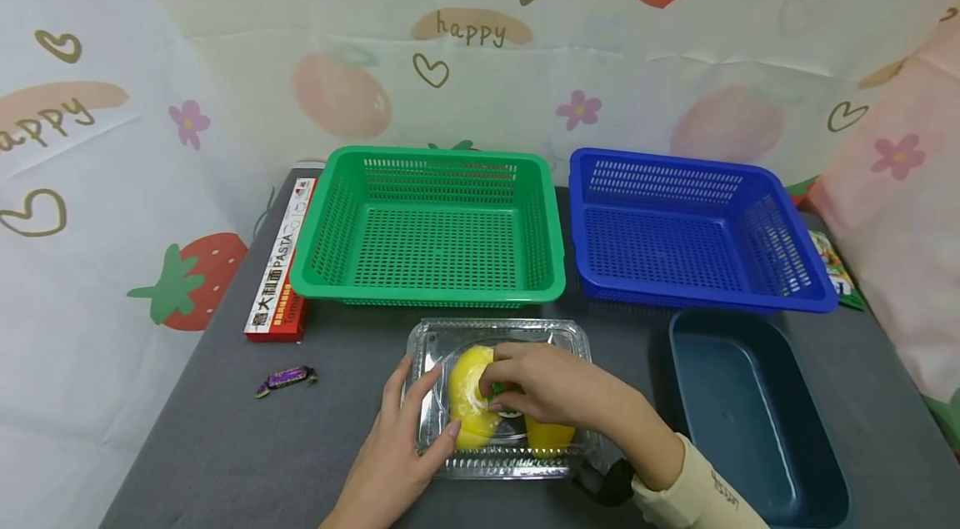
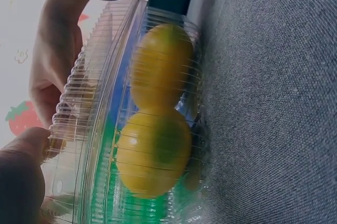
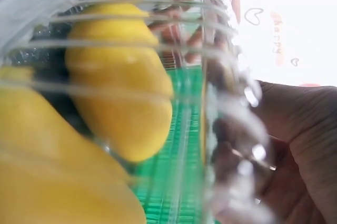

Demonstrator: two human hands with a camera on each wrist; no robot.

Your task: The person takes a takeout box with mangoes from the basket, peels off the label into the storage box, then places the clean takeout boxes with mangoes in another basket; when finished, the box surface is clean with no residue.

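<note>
A clear plastic clamshell box [image 1: 517,464] stands at the front middle of the table with its lid down. Two yellow mangoes [image 1: 469,404] lie inside; in the right wrist view one mango [image 3: 118,77] shows through the ribbed wall. My left hand [image 1: 401,437] rests along the box's left side, fingers extended, thumb at the front left corner. Over the middle of the lid, my right hand [image 1: 551,383] has curled fingers and pinches a small green-and-white piece [image 1: 498,390], mostly hidden by the fingers.
Behind the box stand a green basket [image 1: 427,296] and a blue basket [image 1: 708,300]. A dark blue tray [image 1: 750,429] lies right, close to the right forearm. At left are a pasta box [image 1: 281,271] and a purple-wrapped candy [image 1: 287,379]. A green packet [image 1: 836,271] lies far right.
</note>
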